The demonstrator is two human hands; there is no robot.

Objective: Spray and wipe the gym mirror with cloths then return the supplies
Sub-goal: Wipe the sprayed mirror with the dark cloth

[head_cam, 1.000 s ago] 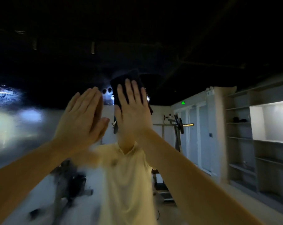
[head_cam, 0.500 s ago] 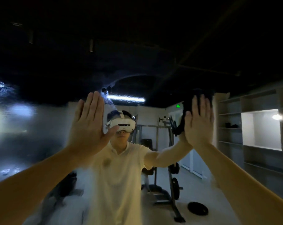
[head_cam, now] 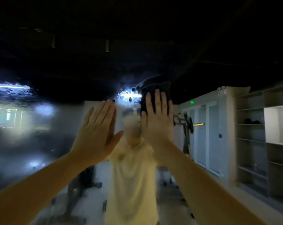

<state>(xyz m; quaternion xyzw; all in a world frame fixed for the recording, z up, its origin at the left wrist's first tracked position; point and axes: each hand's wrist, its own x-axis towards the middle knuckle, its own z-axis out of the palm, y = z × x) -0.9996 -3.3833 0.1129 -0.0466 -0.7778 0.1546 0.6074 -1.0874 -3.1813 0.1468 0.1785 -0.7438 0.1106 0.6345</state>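
right hand (head_cam: 155, 122) is flat, fingers straight and close together, palm pressing a dark cloth (head_cam: 155, 90) against the mirror (head_cam: 32, 151) high up, about level with the top of my reflected head; nothing is curled round the cloth, it's only pinned by the palm. left hand (head_cam: 97, 133) is released and flat too, fingers straight, holding nothing, and it looks laid bare on the glass just left of the cloth, though i can't be sure of contact from this angle. no spray bottle and no second cloth in view. beads of liquid (head_cam: 129, 96) sit on the glass just left of the cloth, and a wide hazy smear covers the left half of the mirror, while the right side, where the shelves (head_cam: 251, 143) and weight rack (head_cam: 187, 127) reflect, reads sharp. judgement: wiping is mid-way, left half not yet done. risks as i see them: the cloth is only trapped, not gripped, so a fast stroke or a lift of the palm could let it slide off and drop to the floor. the bare left palm would likely print on wet glass and need a re-wipe. leaning through both arms loads the panel. the beads could run and dry into streaks if the stroke misses them. a damp cloth may just push the haze around.
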